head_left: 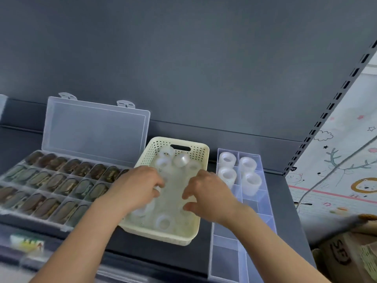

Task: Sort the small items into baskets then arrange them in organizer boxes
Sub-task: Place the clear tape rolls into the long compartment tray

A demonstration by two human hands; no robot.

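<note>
Translucent rolls lie loose in the cream basket, which sits on the dark shelf. The open organizer box stands just beside the basket at 3 o'clock. Its four compartments at the 12 o'clock end each hold one stored roll, and the compartments toward 6 o'clock are unfilled. A second box with its lid raised stands at 9 o'clock, its compartments filled with dark items.

Both grips are inside the basket. The left grip is curled on what appears to be a single roll at the 9 o'clock side. The right grip has its fingers bent over the basket floor. Motion blur prevents confirming whether it holds anything.

Step in hand, as judged: transfer of rolls from basket to organizer box, partly complete.

Next move calls for:
- a secure hold on one roll per grip;
- a lift clear of the basket rim;
- travel toward 3 o'clock;
- upright seating in the nearest unfilled compartment.
</note>
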